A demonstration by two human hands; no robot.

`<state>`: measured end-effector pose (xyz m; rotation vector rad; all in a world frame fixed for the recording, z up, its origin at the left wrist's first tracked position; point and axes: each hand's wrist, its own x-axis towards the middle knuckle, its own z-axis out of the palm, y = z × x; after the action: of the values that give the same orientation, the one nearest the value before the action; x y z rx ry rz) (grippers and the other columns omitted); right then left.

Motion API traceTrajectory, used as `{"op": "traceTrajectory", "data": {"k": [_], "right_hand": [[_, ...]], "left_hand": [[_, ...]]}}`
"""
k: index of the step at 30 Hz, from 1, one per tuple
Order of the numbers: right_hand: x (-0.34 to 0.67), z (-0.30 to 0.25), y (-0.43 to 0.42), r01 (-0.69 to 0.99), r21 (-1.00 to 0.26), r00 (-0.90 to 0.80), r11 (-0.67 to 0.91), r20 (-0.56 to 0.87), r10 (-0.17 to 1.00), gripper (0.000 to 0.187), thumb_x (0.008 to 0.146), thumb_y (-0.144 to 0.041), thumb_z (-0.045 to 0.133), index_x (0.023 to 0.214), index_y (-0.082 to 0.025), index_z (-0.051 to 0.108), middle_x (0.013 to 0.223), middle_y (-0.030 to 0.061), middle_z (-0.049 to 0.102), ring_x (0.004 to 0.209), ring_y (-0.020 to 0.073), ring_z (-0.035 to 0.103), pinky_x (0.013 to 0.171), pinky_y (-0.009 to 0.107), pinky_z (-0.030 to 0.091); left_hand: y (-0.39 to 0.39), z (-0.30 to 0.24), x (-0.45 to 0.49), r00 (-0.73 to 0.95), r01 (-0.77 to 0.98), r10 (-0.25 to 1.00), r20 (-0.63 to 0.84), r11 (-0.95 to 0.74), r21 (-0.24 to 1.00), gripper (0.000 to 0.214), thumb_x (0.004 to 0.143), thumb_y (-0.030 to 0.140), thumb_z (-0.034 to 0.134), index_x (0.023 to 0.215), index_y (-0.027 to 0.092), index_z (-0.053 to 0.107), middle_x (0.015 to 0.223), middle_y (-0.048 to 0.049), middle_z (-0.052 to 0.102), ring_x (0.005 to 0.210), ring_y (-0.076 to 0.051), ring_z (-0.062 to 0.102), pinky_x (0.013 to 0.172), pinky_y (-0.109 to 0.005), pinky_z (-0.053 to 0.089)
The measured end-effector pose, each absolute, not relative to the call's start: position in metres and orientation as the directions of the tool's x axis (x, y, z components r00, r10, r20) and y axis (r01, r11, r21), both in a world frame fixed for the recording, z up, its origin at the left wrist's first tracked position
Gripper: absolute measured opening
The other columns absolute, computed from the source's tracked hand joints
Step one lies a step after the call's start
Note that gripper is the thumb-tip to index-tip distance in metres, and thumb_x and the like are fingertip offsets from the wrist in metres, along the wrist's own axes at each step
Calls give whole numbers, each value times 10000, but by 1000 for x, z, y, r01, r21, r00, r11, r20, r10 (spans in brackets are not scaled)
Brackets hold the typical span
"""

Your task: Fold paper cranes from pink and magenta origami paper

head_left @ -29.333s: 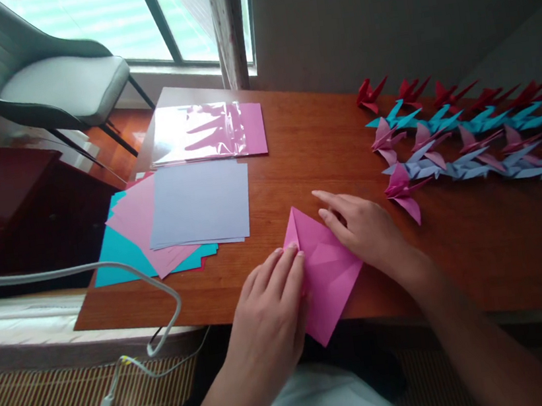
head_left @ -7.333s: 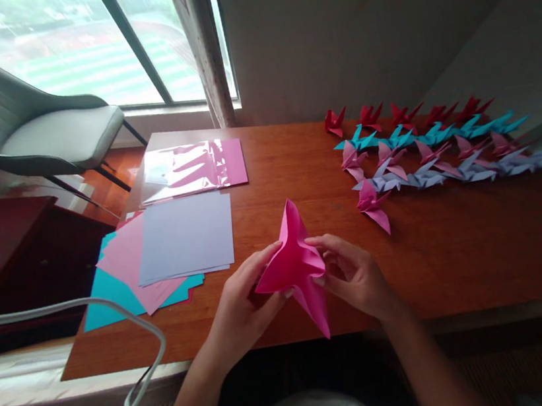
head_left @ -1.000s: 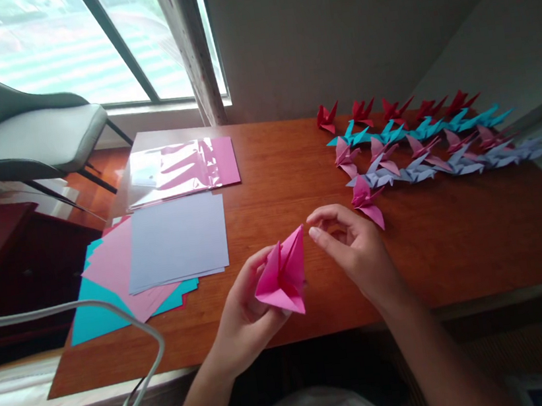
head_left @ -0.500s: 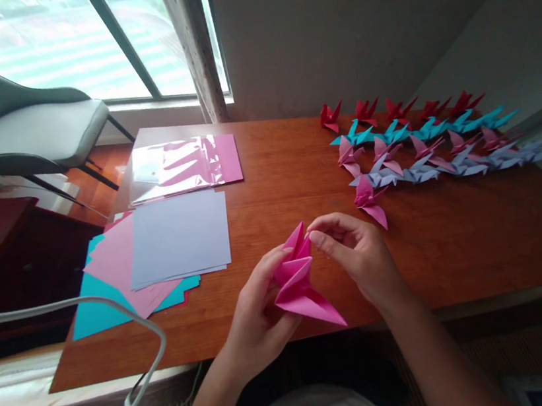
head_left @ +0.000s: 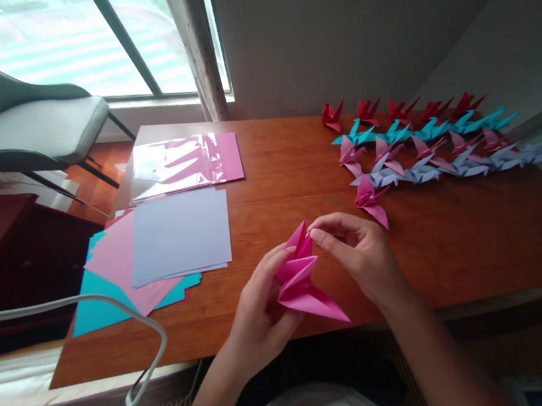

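Observation:
A bright pink origami crane [head_left: 307,288] is held above the table's front edge, its folded points spread apart. My left hand [head_left: 261,301] grips it from the left, thumb on top and the other fingers partly hidden beneath. With thumb and forefinger, my right hand [head_left: 352,252] pinches a narrow tip at the crane's upper right. Beyond that hand, a finished crane of the same bright pink [head_left: 370,200] rests on the table.
Rows of red cranes [head_left: 369,111], turquoise cranes [head_left: 394,131], light pink cranes [head_left: 387,153] and lilac cranes [head_left: 421,171] line the wooden table [head_left: 276,162]. To the left lie lilac sheets [head_left: 182,234], turquoise sheets [head_left: 97,302] and a plastic paper packet [head_left: 181,165]. A white cable [head_left: 136,314] loops at the front left.
The crane has tilted very slightly, its lower point shifting a little right and up. Both hands keep their grip; the view has moved marginally.

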<state>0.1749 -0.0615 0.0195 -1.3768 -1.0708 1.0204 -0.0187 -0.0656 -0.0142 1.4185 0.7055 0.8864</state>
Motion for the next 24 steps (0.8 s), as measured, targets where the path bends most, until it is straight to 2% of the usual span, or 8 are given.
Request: {"op": "traceTrajectory", "data": {"k": [8,12,18,24], "right_hand": [[174,17,-62,57,-998,253,-30,-15,967,138,850,-372,750,866,-237,769,867,29,766,772,182,695,683,288,558],[173,16,-63,55,-998,273,-21,-6,962,116,853,-363,755,870,-250,769,861,18,766,765,170,693,690,278,557],[172,20,-63,-32,-998,181,-52,-57,982,134,877,-354,718,946,-244,752,960,31,766,886,186,713,777,295,575],[178,25,-64,16,-999,124,-30,-28,992,105,892,-297,676,948,-233,738,941,33,756,891,195,705,783,305,569]], "left_hand": [[-66,-14,-18,513,-96,854,92,-49,994,659,870,136,689,1472,319,492,1516,-112,491,1257,-277,596,1019,-354,514],[-67,-15,-18,513,-93,855,76,-32,995,658,875,139,686,1471,329,484,1500,-109,506,1167,-249,640,976,-337,524],[-67,-8,-18,520,-185,854,3,110,977,575,902,174,676,1434,314,511,1361,-84,625,1029,-196,675,837,-250,549],[-64,-4,-22,532,-225,844,-66,216,950,576,863,204,742,1393,317,546,1343,-65,639,1116,-212,662,908,-252,545]]}}
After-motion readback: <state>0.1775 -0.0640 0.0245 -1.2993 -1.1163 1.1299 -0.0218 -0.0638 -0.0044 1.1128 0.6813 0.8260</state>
